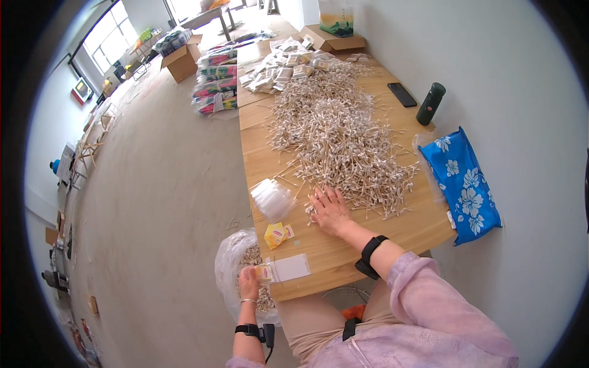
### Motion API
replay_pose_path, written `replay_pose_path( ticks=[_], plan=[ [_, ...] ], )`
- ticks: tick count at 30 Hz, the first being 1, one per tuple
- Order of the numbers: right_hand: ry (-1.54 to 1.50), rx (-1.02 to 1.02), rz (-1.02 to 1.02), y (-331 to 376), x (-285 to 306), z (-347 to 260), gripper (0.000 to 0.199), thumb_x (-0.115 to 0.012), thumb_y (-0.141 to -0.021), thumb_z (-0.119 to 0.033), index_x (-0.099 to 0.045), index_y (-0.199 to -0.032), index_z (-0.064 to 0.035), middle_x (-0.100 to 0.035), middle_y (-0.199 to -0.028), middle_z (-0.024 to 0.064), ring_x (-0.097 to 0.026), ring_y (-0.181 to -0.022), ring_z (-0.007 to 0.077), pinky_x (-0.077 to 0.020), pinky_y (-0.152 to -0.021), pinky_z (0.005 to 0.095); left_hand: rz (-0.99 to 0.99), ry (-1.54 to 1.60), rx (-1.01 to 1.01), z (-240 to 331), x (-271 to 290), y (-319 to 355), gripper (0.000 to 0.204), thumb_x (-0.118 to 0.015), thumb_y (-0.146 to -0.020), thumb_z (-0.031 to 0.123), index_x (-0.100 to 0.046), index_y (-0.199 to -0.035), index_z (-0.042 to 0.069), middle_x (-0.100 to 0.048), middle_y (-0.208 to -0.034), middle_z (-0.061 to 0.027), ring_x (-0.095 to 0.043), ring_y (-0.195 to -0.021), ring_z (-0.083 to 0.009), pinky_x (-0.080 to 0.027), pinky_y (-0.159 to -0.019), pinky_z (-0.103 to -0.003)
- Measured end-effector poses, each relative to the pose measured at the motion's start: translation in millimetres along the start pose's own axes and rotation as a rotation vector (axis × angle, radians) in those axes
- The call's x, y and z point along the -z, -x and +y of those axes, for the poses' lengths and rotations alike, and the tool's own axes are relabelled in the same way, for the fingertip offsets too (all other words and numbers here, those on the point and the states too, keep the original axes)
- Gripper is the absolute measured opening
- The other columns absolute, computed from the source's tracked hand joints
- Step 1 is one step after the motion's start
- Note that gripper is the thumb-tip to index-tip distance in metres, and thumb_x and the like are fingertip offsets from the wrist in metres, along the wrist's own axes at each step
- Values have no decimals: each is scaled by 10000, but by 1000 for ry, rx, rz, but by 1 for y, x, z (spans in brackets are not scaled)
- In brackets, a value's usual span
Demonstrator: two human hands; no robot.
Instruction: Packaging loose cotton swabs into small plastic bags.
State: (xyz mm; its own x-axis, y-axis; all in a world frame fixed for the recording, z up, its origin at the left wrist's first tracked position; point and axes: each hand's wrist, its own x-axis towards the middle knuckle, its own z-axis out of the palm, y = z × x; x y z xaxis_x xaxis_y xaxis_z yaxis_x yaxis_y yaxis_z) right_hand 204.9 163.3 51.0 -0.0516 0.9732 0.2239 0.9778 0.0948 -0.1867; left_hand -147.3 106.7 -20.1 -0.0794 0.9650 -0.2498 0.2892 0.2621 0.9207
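Note:
A large heap of cotton swabs [343, 129] with pale wooden sticks covers the middle of the wooden table [380, 245]. My right hand [331, 211] lies on the near left edge of the heap, fingers stretched out over a few swabs. At the table's left front corner, my left hand [248, 284] grips a small clear bag [264, 273] with a yellow label and swabs inside. The bag's open-looking end extends over a white card [292, 267]. Yellow label cards [277, 234] and a stack of clear plastic bags [272, 199] lie between my hands.
Filled packets [288, 64] are piled at the far end, before a cardboard box [331, 40]. A phone [402, 94], dark green bottle [431, 104] and blue floral package [463, 187] line the right edge. A plastic sack of swabs [228, 260] hangs low at left.

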Motion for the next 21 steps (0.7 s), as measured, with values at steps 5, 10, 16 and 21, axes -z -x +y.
replay_pose_path(
  ticks=[5,10,16,21],
  plan=[
    [-130,85,-113,58,10,5,649,-592,-853,-414,-375,-1394,-128,-306,-1471,100,-170,-1406,289,-50,-1147,495,235,-336,22,24,9,8,456,-582,-914,356,-509,-1185,-4,-594,-1038,-142,-567,-991,-249,-441,-888,-397],
    [-216,148,-87,108,28,11,576,-613,-841,-382,-452,-1354,-175,-311,-1467,104,-167,-1405,302,-64,-1145,509,397,-708,-615,76,-22,22,437,-635,-758,90,-525,-1176,27,-536,-1187,-167,-443,-1172,-354,-340,-1002,-462],
    [-107,-87,109,124,29,42,524,-628,-797,-220,-503,-1301,-148,-339,-1435,150,-264,-1340,353,-164,-1113,524,-188,-555,-726,117,-130,48,465,-694,-698,11,-569,-1143,58,-524,-1185,-151,-471,-1132,-343,-399,-978,-419],
    [-46,-318,233,127,32,49,511,-610,-799,-199,-498,-1279,-63,-351,-1410,172,-288,-1318,367,-211,-1095,520,-274,-576,-798,131,-175,39,476,-701,-713,40,-557,-1167,45,-516,-1183,-145,-468,-1120,-340,-401,-973,-416]
  ],
)
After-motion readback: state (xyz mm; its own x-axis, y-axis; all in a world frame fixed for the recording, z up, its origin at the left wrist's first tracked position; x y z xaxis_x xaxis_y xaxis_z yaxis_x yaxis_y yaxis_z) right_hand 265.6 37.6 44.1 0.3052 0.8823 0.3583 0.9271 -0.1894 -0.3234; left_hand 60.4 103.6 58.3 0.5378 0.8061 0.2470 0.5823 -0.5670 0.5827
